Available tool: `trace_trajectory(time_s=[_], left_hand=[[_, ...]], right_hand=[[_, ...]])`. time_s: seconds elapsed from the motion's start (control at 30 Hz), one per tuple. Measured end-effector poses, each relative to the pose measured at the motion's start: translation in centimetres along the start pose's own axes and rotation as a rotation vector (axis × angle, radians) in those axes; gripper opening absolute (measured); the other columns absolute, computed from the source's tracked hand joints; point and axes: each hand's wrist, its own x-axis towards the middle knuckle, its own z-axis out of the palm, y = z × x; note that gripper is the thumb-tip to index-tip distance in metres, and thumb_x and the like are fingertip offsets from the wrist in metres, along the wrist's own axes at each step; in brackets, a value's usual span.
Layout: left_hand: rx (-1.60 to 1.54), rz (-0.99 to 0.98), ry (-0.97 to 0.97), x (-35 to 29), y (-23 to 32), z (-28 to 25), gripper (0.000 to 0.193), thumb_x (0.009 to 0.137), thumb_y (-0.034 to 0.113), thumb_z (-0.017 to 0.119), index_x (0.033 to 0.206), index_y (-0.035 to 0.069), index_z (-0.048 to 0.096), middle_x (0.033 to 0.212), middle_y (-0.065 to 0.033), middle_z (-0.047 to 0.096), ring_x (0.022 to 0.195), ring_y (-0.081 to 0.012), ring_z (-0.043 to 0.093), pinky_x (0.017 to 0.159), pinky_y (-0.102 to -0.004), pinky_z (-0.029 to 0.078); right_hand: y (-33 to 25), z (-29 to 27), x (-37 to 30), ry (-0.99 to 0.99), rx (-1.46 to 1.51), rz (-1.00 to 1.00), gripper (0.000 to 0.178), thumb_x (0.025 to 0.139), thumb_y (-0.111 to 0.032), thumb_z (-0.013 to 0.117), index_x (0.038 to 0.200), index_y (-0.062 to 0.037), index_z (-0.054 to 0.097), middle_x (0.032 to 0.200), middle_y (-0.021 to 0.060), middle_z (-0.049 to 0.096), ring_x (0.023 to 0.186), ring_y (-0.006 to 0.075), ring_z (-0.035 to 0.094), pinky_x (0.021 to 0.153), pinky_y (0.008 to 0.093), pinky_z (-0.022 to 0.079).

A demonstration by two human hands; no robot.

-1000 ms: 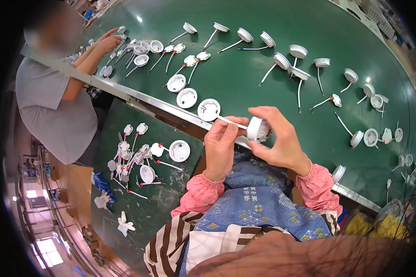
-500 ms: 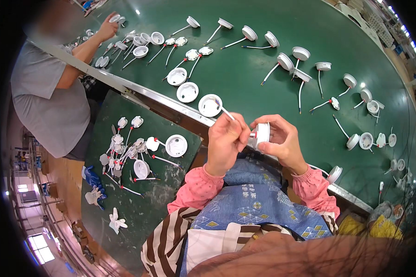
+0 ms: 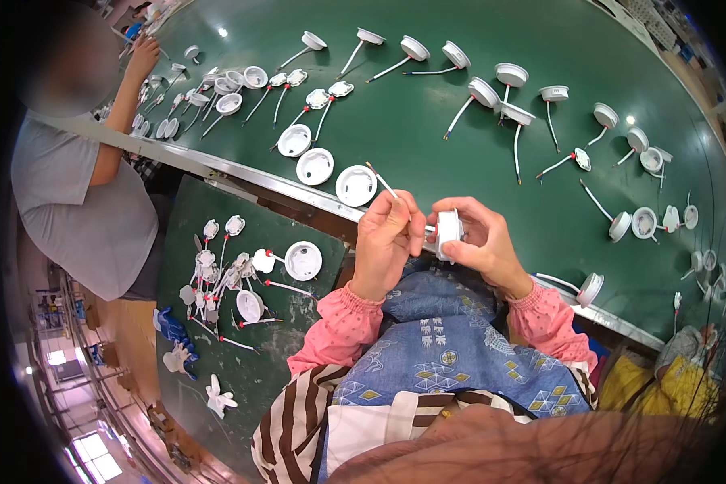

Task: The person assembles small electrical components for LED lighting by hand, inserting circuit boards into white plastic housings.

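Note:
Close in front of my body, my right hand [image 3: 488,246] grips a round white lamp housing [image 3: 448,229] by its rim, fingers and thumb curled around it. My left hand [image 3: 385,250] pinches a white cable [image 3: 382,181] whose bare-wire end points up and left. The cable runs through the fingers to the housing's flat side; a short piece shows between hand and housing. Just beyond my left hand, along the table's near edge, lie cup-shaped white housings, the closest being an open one [image 3: 356,186]. What sits inside the held housing is hidden.
Similar cabled housings [image 3: 511,75] form an arc across the green table [image 3: 395,113]. On a lower green side table [image 3: 218,403] lie white plates with cables [image 3: 206,278], open housings [image 3: 302,260] and gloves [image 3: 219,397]. A co-worker [image 3: 81,210] works at left. Yellow bags [image 3: 669,391] stand at right.
The red piece beside the held housing no longer shows, and a short cable length is there instead. The cable's free end now sticks up further. The co-worker's hand has moved away from a white part.

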Motion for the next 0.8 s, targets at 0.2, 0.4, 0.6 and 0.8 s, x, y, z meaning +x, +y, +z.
trace_trajectory(time_s=[0.2,0.4,0.6,0.8], left_hand=[[0.679,0.071,0.179,-2.6,0.0,-1.4,0.035,0.105,0.024,0.056,0.129,-0.002,0.057,0.109,-0.0167,0.071,0.085,-0.0191,0.071,0.063,-0.0244,0.051],[0.754,0.126,-0.014,-2.0,1.1,-0.1,0.051,0.102,0.014,0.06,0.149,0.0,0.044,0.117,-0.0127,0.069,0.097,-0.0145,0.069,0.081,-0.0258,0.053],[0.405,0.055,0.023,-2.0,1.3,0.0,0.047,0.106,0.02,0.053,0.143,-0.007,0.046,0.131,-0.0161,0.061,0.113,-0.0218,0.066,0.094,-0.0349,0.056],[0.411,0.105,0.009,-1.6,0.5,-0.3,0.044,0.107,0.02,0.052,0.14,-0.008,0.047,0.129,-0.0174,0.062,0.114,-0.0241,0.066,0.096,-0.0376,0.058]], right_hand=[[-1.1,0.3,1.2,0.141,-0.728,-0.297,0.063,0.073,-0.009,0.078,0.132,-0.0009,0.056,0.115,0.014,0.064,0.102,0.0286,0.067,0.09,0.0357,0.053],[-1.6,1.8,1.8,0.119,-0.996,-0.541,0.074,0.069,-0.01,0.081,0.137,-0.0044,0.053,0.124,0.0196,0.06,0.11,0.0405,0.061,0.093,0.0442,0.052],[-3.4,2.5,1.1,0.128,-0.962,-0.576,0.069,0.068,-0.008,0.083,0.132,-0.0028,0.057,0.124,0.019,0.059,0.11,0.0367,0.061,0.09,0.042,0.052],[-2.7,2.7,0.4,0.373,-0.883,-0.549,0.037,0.071,-0.002,0.082,0.104,-0.0007,0.066,0.092,0.014,0.061,0.083,0.032,0.062,0.07,0.0391,0.051]])
